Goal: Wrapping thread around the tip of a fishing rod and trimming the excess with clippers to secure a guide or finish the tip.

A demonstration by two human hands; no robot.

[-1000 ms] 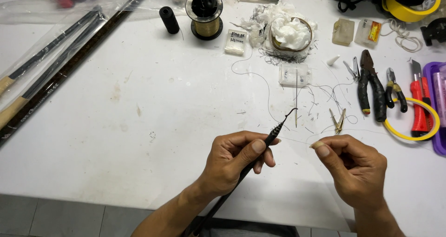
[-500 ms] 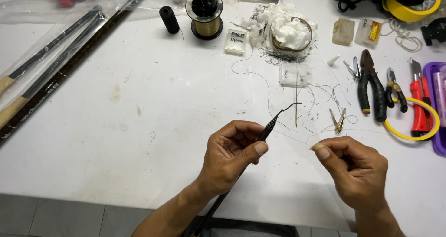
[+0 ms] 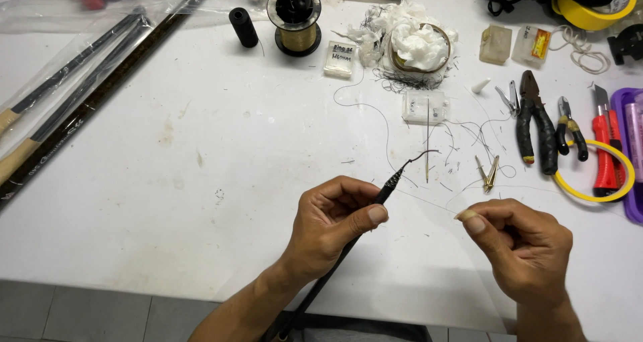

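My left hand (image 3: 333,220) grips a thin black rod (image 3: 392,183) near its tip, thumb pressed on the shaft; the rod runs down past my wrist and off the bottom edge. A short dark thread end curls from the rod tip (image 3: 423,156). My right hand (image 3: 522,248) pinches a very fine line (image 3: 429,202) between thumb and forefinger, and that line stretches taut across to the rod tip. Both hands hover over the white table (image 3: 201,201).
Long dark rods in a plastic sleeve (image 3: 74,94) lie at the left. A spool of gold thread (image 3: 295,27), a wad of white tissue (image 3: 418,40), a small clear box (image 3: 424,106), pliers (image 3: 536,117), a red cutter (image 3: 606,148) and a yellow ring (image 3: 596,181) crowd the back right.
The rod tip has shifted slightly in my left hand and the fingers have re-gripped. My right hand keeps the line pinched in nearly the same place.
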